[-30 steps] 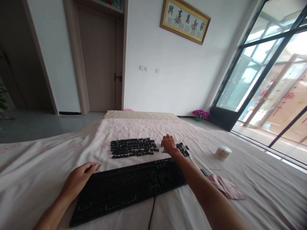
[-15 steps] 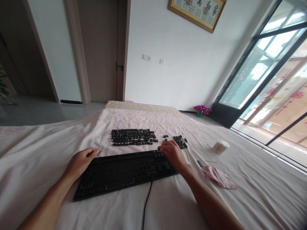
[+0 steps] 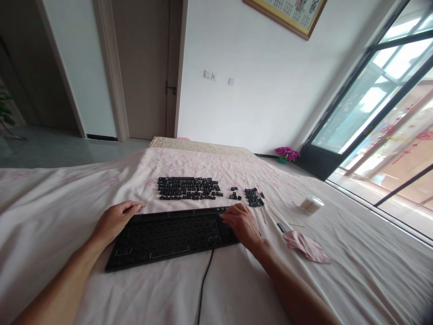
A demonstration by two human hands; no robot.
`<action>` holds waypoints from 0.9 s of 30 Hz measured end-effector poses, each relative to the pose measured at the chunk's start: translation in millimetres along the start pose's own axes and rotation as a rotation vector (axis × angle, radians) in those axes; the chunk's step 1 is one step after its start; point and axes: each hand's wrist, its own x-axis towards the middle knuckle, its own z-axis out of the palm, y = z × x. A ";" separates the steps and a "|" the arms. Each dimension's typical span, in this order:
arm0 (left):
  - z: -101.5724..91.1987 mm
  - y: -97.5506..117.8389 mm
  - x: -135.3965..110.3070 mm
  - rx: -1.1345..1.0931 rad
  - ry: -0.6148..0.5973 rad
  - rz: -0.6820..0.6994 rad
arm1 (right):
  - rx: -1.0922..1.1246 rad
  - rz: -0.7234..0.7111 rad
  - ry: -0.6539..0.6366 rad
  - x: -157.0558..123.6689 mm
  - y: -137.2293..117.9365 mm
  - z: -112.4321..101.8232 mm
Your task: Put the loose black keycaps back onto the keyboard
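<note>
A black keyboard point(image 3: 162, 237) with its keycaps taken off lies at a slant in front of me, its cable running toward me. My left hand point(image 3: 117, 221) rests at its far left corner, thumb and fingers pressed together; whatever might be in them is hidden. Over the keyboard's right part is my right hand point(image 3: 241, 223), fingertips drawn together and touching down near the far edge; I cannot make out what they hold. Beyond the keyboard, loose black keycaps point(image 3: 189, 188) lie in rows, with a smaller group of keycaps point(image 3: 253, 197) to the right.
To the right are a round clear tub of cotton swabs point(image 3: 311, 205), a small dark tool point(image 3: 281, 227), a pink cloth point(image 3: 306, 246) and loose swabs. Everything lies on a wrinkled pale pink sheet point(image 3: 162, 293). Purple flowers point(image 3: 287, 153) stand by the wall.
My right hand has moved slightly toward me from the keyboard's far edge onto its right part, uncovering a few loose keycaps. My left hand stays at the corner. The view has shifted slightly.
</note>
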 end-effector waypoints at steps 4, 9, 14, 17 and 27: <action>-0.1 0.2 0.3 0.011 -0.005 -0.008 | -0.037 -0.031 -0.014 0.1 -0.9 1.5; 0.2 0.7 0.1 0.003 0.002 0.005 | -0.097 -0.097 -0.047 1.8 -4.8 -4.1; 0.4 -0.1 -0.5 -0.005 0.011 0.015 | -0.180 -0.135 -0.098 1.2 -9.1 -5.5; -0.1 -0.1 -0.6 -0.006 0.010 0.011 | -0.215 -0.124 -0.118 -2.7 -11.8 -2.1; -0.6 5.7 -3.3 0.037 0.006 0.001 | -0.293 -0.117 -0.160 -17.6 -19.6 -2.7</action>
